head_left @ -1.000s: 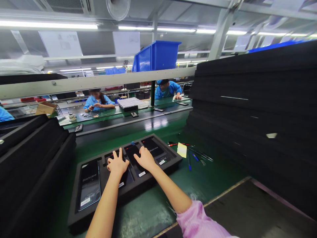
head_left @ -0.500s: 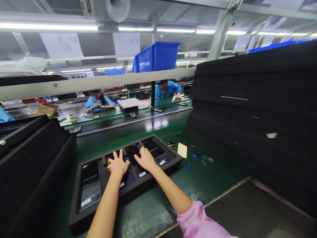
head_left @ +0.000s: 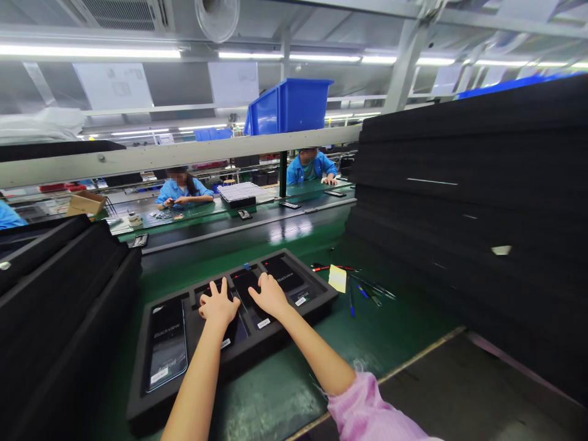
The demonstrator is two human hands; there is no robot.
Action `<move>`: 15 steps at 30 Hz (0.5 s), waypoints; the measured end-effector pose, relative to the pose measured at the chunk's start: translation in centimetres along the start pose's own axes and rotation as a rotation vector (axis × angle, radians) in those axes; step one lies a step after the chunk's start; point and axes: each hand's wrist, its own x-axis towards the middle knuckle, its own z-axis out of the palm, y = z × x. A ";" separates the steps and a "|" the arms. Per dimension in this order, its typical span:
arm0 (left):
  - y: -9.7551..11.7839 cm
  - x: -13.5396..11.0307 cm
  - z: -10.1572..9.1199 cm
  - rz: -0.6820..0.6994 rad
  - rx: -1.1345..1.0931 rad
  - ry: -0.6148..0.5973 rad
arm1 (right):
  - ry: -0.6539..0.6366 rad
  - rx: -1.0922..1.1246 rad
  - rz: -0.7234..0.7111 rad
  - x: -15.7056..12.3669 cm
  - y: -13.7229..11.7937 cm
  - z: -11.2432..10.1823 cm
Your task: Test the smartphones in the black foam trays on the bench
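Observation:
A black foam tray (head_left: 257,346) lies on the green bench and holds several black phones in slots. My left hand (head_left: 218,304) rests flat, fingers spread, on a phone near the tray's middle. Beside it, my right hand (head_left: 270,294) lies open on the neighbouring phone (head_left: 248,288). One phone (head_left: 166,343) sits uncovered in the left slot, another (head_left: 285,272) in the right slot.
Tall stacks of black foam trays stand on the right (head_left: 478,202) and on the left (head_left: 55,306). A yellow sticky note (head_left: 337,278) and several pens (head_left: 362,289) lie right of the tray. Two people in blue work across the conveyor (head_left: 239,223). A blue bin (head_left: 289,104) sits overhead.

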 end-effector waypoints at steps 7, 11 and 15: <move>0.0 0.3 0.4 0.008 0.009 0.003 | 0.008 0.000 -0.007 0.1 0.1 0.3; 0.0 0.3 0.3 0.011 0.007 0.000 | 0.011 -0.001 -0.010 0.1 0.2 0.3; 0.0 0.2 0.2 0.014 -0.003 0.001 | 0.008 -0.003 -0.014 0.1 0.2 0.4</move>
